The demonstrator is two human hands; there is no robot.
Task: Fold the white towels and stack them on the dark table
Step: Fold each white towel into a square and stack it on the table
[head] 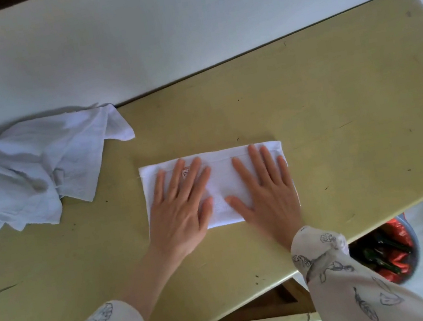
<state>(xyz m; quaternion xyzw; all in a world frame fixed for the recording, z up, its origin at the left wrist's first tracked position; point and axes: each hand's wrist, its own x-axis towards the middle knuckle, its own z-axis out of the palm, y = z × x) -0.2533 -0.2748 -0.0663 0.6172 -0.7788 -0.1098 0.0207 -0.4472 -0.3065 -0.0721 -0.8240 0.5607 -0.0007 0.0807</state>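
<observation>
Head view: we look down on a long yellow-green painted wooden bench point(333, 88), scuffed and marked, running slantwise beside a pale wall. At its left end we see a loose heap of crumpled white towels point(23, 171), one corner draped toward the middle of the bench, well apart from the piece under our hands. Near the bench's middle lies a folded white terry towel point(221, 184), a neat rectangle lying flat, its long side across our view and a small printed label showing between the fingers at its upper left. Our left hand point(182, 208) rests on the left half of this folded towel, palm down, fingers straight and spread; our right hand point(267, 193) presses the right half the same way. Neither grip clamps anything; both lie flat and apart. Both arms wear cream sleeves with dark line drawings. Below the bench's right end we glimpse a bucket of red and dark green things point(390, 253).
</observation>
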